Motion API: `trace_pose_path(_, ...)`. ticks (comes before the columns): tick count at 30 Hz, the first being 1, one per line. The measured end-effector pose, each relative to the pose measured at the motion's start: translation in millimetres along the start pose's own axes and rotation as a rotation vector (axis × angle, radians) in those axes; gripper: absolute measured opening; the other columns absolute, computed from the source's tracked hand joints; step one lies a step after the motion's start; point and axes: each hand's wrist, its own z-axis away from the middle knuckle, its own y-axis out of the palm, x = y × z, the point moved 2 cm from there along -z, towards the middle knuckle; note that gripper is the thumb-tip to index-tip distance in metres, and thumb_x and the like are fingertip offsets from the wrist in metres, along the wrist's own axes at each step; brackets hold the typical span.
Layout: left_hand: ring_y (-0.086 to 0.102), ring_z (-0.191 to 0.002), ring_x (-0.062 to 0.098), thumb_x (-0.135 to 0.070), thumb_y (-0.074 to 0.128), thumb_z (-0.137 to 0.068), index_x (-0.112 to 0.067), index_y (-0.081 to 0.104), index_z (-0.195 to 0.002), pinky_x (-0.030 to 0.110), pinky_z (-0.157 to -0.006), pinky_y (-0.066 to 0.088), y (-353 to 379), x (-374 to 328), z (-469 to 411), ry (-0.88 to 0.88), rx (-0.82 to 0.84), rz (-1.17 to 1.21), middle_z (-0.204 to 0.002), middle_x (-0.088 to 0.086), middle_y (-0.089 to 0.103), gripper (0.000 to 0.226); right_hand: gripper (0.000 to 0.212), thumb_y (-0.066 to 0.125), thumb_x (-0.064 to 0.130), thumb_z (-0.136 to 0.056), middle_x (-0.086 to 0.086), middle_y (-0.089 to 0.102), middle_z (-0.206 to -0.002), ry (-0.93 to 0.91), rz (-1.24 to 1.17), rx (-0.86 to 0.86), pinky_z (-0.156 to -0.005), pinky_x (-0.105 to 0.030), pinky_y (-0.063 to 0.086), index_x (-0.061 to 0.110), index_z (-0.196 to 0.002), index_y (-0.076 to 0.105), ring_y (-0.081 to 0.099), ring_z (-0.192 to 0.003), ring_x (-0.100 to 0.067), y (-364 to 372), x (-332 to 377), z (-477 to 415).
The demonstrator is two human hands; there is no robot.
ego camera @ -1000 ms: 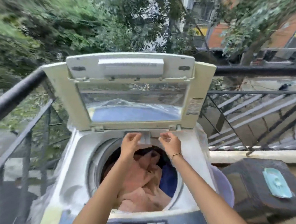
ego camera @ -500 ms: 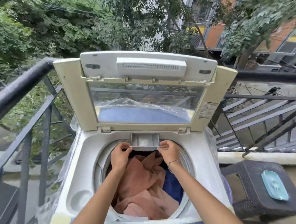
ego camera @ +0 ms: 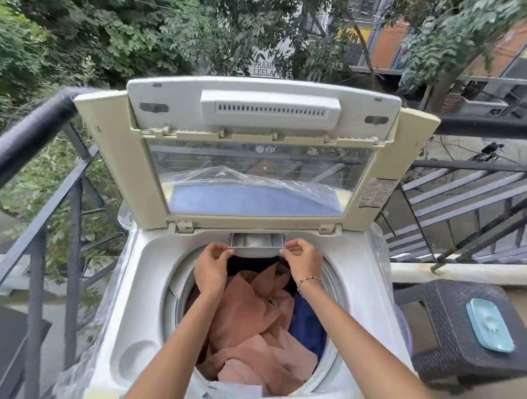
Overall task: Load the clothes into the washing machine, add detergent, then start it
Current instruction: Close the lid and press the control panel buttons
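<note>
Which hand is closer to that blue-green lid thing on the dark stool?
The right hand. It grips the right end of the detergent drawer, on the side toward the teal lid on the stool. The left hand grips the drawer's left end, farther away.

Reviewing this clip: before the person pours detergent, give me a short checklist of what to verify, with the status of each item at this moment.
1. Lid raised and clear of the opening: ok.
2. Clothes inside the drum: ok, orange and blue fabric lies below the rim.
3. Detergent drawer pulled out at the back of the opening: ok, its tray is exposed.
4. Both hands on the drawer: ok, left hand at its left corner, right hand at its right.
5. Drawer free of old residue: cannot tell, the inside looks grey and unclear.
6. Detergent within reach: not ok, no bottle or packet is visible; only a teal case lies on the stool.
</note>
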Motion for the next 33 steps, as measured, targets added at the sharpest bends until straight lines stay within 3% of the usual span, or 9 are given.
trace_pose_path(4, 0.061, -0.083, 0.014, -0.027, 0.072, -0.081, -0.017, 0.068, -0.084, 0.028, -0.071, 0.039, 4, -3, -4, -0.026, -0.03, 0.009, -0.085, -0.004, 0.069, 0.011, 0.016, 0.077, 0.009, -0.072, 0.001, 0.064, -0.07, 0.008, -0.027, -0.028, -0.052, -0.003, 0.044, 0.007, -0.081, 0.064, 0.058, -0.06, -0.004, 1, 5, -8)
trace_pose_path(8, 0.06, -0.082, 0.014, -0.028, 0.073, -0.08, -0.017, 0.068, -0.08, 0.026, -0.07, 0.037, 6, -7, -8, -0.051, -0.063, 0.028, -0.083, -0.004, 0.068, 0.012, 0.018, 0.078, 0.009, -0.071, 0.001, 0.063, -0.068, 0.003, -0.01, -0.053, -0.054, -0.008, 0.044, 0.01, -0.074, 0.06, 0.058, -0.058, -0.006, 3, 8, -15)
trace_pose_path(16, 0.058, -0.079, 0.014, -0.031, 0.072, -0.08, -0.018, 0.071, -0.081, 0.026, -0.069, 0.037, 9, -9, -11, -0.091, -0.11, 0.033, -0.081, -0.004, 0.068, 0.014, 0.018, 0.08, 0.011, -0.067, 0.004, 0.062, -0.061, -0.007, 0.013, -0.094, -0.05, -0.003, 0.041, 0.015, -0.064, 0.063, 0.055, -0.053, -0.001, 6, 9, -21)
trace_pose_path(24, 0.058, -0.08, 0.014, -0.033, 0.07, -0.081, -0.017, 0.073, -0.085, 0.026, -0.068, 0.037, 10, -12, -13, -0.102, -0.123, 0.015, -0.083, -0.003, 0.069, 0.016, 0.013, 0.077, 0.009, -0.071, 0.005, 0.061, -0.061, 0.009, 0.003, -0.111, -0.048, 0.002, 0.039, 0.008, -0.07, 0.064, 0.054, -0.053, 0.006, 11, 7, -20)
trace_pose_path(27, 0.058, -0.081, 0.012, -0.035, 0.069, -0.082, -0.018, 0.073, -0.087, 0.026, -0.07, 0.039, 10, -12, -14, -0.082, -0.119, -0.007, -0.086, -0.004, 0.07, 0.017, 0.013, 0.076, 0.01, -0.073, 0.004, 0.062, -0.063, -0.012, 0.034, -0.097, -0.048, -0.002, 0.041, 0.009, -0.071, 0.064, 0.054, -0.053, 0.005, 11, 7, -22)
trace_pose_path(30, 0.057, -0.08, 0.013, -0.039, 0.068, -0.082, -0.021, 0.069, -0.083, 0.028, -0.069, 0.038, 12, -14, -14, -0.093, -0.126, -0.031, -0.084, -0.006, 0.068, 0.018, 0.017, 0.076, 0.016, -0.074, 0.002, 0.062, -0.062, -0.029, 0.082, -0.117, -0.055, -0.017, 0.044, 0.008, -0.07, 0.061, 0.055, -0.053, -0.005, 13, 7, -23)
trace_pose_path(33, 0.057, -0.079, 0.017, -0.043, 0.067, -0.082, -0.025, 0.061, -0.076, 0.029, -0.068, 0.037, 14, -15, -13, -0.13, -0.128, -0.024, -0.08, -0.008, 0.064, 0.02, 0.022, 0.077, 0.019, -0.072, 0.002, 0.059, -0.06, -0.057, 0.149, -0.143, -0.056, -0.021, 0.041, 0.008, -0.067, 0.059, 0.053, -0.055, -0.011, 15, 9, -24)
